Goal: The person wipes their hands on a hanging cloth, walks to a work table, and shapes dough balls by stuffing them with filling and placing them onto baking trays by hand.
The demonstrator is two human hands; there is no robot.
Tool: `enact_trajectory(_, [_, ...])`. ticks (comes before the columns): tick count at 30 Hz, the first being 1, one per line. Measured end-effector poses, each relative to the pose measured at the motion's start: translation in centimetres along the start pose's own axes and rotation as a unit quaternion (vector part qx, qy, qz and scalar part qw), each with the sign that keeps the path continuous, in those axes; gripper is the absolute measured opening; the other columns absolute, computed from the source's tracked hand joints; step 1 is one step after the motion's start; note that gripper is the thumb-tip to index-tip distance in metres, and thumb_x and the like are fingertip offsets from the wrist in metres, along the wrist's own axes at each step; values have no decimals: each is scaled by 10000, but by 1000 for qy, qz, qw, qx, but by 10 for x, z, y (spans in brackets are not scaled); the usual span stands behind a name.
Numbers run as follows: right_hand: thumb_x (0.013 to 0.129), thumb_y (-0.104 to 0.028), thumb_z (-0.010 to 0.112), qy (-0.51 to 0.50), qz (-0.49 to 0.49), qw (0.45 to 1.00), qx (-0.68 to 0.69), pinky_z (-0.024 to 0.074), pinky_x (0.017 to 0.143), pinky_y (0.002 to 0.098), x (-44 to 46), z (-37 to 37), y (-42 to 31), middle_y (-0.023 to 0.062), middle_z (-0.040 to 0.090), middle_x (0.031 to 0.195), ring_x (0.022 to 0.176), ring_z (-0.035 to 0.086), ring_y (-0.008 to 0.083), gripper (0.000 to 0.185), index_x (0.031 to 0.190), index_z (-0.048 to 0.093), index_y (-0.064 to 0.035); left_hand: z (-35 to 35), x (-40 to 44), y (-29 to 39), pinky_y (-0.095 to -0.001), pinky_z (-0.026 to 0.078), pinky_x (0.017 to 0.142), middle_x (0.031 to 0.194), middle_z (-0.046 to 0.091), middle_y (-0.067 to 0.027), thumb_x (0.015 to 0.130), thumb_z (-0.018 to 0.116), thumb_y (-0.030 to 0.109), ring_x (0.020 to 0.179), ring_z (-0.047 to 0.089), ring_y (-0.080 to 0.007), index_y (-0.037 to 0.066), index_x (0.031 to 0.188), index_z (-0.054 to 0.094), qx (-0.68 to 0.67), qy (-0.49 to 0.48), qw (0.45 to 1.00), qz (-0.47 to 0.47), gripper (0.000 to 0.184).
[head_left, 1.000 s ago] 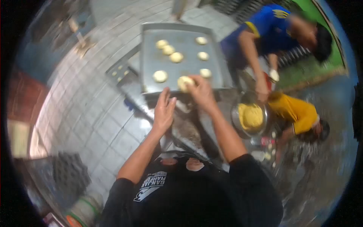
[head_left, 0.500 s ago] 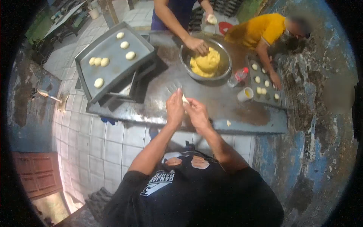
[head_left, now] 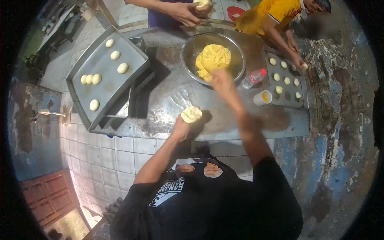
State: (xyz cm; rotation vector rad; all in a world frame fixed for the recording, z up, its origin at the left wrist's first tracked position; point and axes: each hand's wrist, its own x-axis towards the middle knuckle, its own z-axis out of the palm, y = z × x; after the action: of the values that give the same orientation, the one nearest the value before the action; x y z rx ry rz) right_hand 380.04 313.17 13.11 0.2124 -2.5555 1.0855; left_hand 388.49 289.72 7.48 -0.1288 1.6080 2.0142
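My left hand (head_left: pixel 183 127) holds up a flattened, pale round of dough (head_left: pixel 191 114) over the near edge of the metal table. Its fingers are curled under and around the round, mostly hidden by it. My right hand (head_left: pixel 222 82) is at the near rim of a steel bowl (head_left: pixel 185 60), smeared by motion, so its fingers cannot be read. Inside the bowl sits a mound of crumbly yellow filling (head_left: pixel 216 57), just beyond that hand.
A deep tray (head_left: pixel 108 82) with several dough balls rests tilted at left. Right of the bowl stand a red-capped bottle (head_left: pixel 254 78) and a white cup (head_left: pixel 263 98). A co-worker's hands (head_left: pixel 188 14) hold dough opposite; another person's hand (head_left: pixel 299 62) is at the right tray (head_left: pixel 288 96).
My hands have parted. The left keeps the dough, now seen as a flat round; the right has moved forward to the bowl. The co-worker opposite has withdrawn a hand from the bowl.
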Motion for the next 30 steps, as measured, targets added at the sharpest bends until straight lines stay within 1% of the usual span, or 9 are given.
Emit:
enact_trajectory(4, [813, -157, 769, 23, -34, 991, -129, 511, 960, 443, 95, 10, 110, 221, 673, 1145, 1065, 649, 395, 292, 1066, 737, -16, -10, 56, 59, -301, 491, 1022, 1213, 663, -43, 764, 788, -109, 1133, 633, -144, 41, 1389, 493, -44, -66, 995, 63, 707])
enact_trajectory(10, [854, -132, 735, -137, 63, 962, -227, 534, 928, 389, 118, -4, 111, 204, 669, 1219, 1127, 658, 313, 301, 1137, 732, -29, -16, 125, 93, -286, 504, 996, 1164, 684, -28, 800, 803, -39, 1096, 640, -124, 44, 1253, 586, 18, -90, 995, 46, 509])
enact_trajectory(13, [918, -129, 674, -68, 260, 959, -87, 537, 907, 337, 106, -21, 95, 167, 677, 1182, 1125, 642, 219, 302, 1180, 700, 17, -2, 146, 99, -290, 518, 966, 1133, 704, -43, 834, 819, 45, 1059, 659, -132, 32, 1208, 614, 59, -72, 990, 107, 427])
enact_trajectory(16, [950, -78, 628, 48, 315, 831, 456, 507, 991, 319, 80, -24, 83, 149, 647, 1215, 1119, 616, 183, 371, 1273, 596, 102, 14, 163, 105, -337, 547, 909, 1080, 722, -128, 827, 840, 119, 1032, 688, -179, 37, 1213, 588, 198, -22, 960, 194, 468])
enact_trajectory(18, [941, -36, 599, -18, 338, 881, 329, 461, 1073, 353, 66, -14, 22, 187, 608, 1333, 1208, 608, 241, 390, 1315, 576, 73, 31, 176, 91, -363, 553, 902, 1076, 723, -148, 830, 834, 133, 1046, 697, -222, 52, 1226, 576, 213, 6, 961, 179, 480])
enact_trajectory(21, [949, -49, 580, -32, -19, 999, 37, 432, 1108, 375, 16, 13, -9, 205, 571, 1411, 1295, 575, 292, 459, 1396, 523, 40, 44, 170, 84, -456, 567, 839, 1079, 705, -267, 845, 793, 190, 1035, 703, -412, 21, 1266, 520, 272, 40, 942, 190, 529])
enact_trajectory(25, [936, -44, 620, -76, 72, 994, 23, 466, 1059, 371, -1, 7, 28, 183, 597, 1387, 1247, 605, 321, 571, 1475, 435, -18, 37, 146, 68, -459, 549, 882, 1102, 694, -253, 843, 766, 149, 1081, 681, -423, 35, 1270, 504, 281, 6, 937, 210, 514])
enact_trajectory(28, [934, -92, 620, 10, 339, 854, 394, 535, 926, 386, -11, 0, 26, 222, 652, 1185, 1068, 657, 320, 463, 1360, 522, 61, 40, 126, 56, -386, 528, 934, 1196, 652, -183, 843, 768, 77, 1131, 660, -279, 61, 1347, 432, 89, -131, 962, 221, 605])
enact_trajectory(30, [930, -71, 601, -4, 237, 941, 241, 536, 911, 392, -21, -16, -27, 227, 663, 1116, 1058, 654, 332, 426, 1327, 538, 70, 55, 99, 69, -373, 533, 920, 1162, 657, -141, 828, 775, 59, 1093, 659, -243, 68, 1345, 437, 219, -63, 949, 217, 617])
